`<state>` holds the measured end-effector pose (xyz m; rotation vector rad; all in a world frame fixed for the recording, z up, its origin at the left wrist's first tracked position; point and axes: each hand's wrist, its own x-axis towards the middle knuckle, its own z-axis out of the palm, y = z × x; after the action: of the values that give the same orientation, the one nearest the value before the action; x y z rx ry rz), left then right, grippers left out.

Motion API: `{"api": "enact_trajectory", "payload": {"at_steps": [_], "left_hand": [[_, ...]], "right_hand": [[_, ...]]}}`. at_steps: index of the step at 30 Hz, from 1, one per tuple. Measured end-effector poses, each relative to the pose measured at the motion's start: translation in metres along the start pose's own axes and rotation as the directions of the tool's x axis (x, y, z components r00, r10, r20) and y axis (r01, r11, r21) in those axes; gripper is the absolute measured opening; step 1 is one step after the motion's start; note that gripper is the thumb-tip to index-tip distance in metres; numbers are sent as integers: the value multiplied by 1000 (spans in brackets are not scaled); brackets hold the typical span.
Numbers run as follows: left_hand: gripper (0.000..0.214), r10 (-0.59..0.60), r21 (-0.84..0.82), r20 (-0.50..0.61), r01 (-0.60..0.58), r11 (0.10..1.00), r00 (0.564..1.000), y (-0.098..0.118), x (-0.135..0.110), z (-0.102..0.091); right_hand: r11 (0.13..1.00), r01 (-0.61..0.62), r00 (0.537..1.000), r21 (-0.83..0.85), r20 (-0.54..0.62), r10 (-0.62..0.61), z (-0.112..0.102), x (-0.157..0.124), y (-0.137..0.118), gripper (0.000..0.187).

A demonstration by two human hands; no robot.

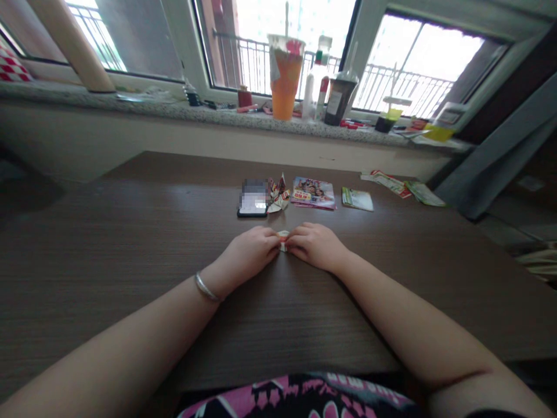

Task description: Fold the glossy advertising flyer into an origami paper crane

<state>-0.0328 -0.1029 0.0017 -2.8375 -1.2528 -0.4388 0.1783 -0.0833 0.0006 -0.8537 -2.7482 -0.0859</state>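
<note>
Paper (284, 240), a small pale piece with some red on it, sits between the left grip (256, 248) and the right grip (319, 248), low over the tabletop (130, 232). Each grip is drawn nearly closed, the left pinching one end and the right the other; the exact lie of the thumbs is too small to make out. Good handling here, I judge, depends on even pressure: both grips pinching lightly at matching heights, with the tabletop as firm backing (thin stock probably skews or tears if one side pulls harder). Lining up the edges first should help, and pressing outward from the middle likely works cleanest. Just beyond the grips lie a phone (252, 202), a pointed paper shape (279, 200) and some leaflets (314, 193), all apart from them, so working room seems ample.
</note>
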Motion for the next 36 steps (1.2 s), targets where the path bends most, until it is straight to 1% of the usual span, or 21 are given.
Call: {"api": "enact_trajectory", "payload": {"at_steps": [3,7,12,18,25,31,36], "left_hand": [[16,-1,27,4,1,1000,1000,-1,1,0],[17,-17,41,1,17,999,1000,-2,1,0],[17,-20,23,8,20,1000,1000,-3,1,1],[17,-54,23,4,54,998,999,-2,1,2],[17,-14,31,9,14,999,1000,-6,1,5],[21,4,95,21,-5,996,1000,-3,1,2],[22,33,125,13,-35,991,999,-1,1,-1]], "right_hand": [[999,22,1000,36,-3,-22,0,1,-1,21],[999,11,1000,54,0,-11,3,1,-2,22],[1000,-2,1000,18,20,2,2,1,-6,23],[1000,-3,1000,-15,23,3,1,1,-9,23],[998,-56,998,17,9,56,2,2,-9,19],[998,-58,998,18,6,58,0,0,-9,17],[998,-63,998,29,-19,63,1,-1,-8,22]]}}
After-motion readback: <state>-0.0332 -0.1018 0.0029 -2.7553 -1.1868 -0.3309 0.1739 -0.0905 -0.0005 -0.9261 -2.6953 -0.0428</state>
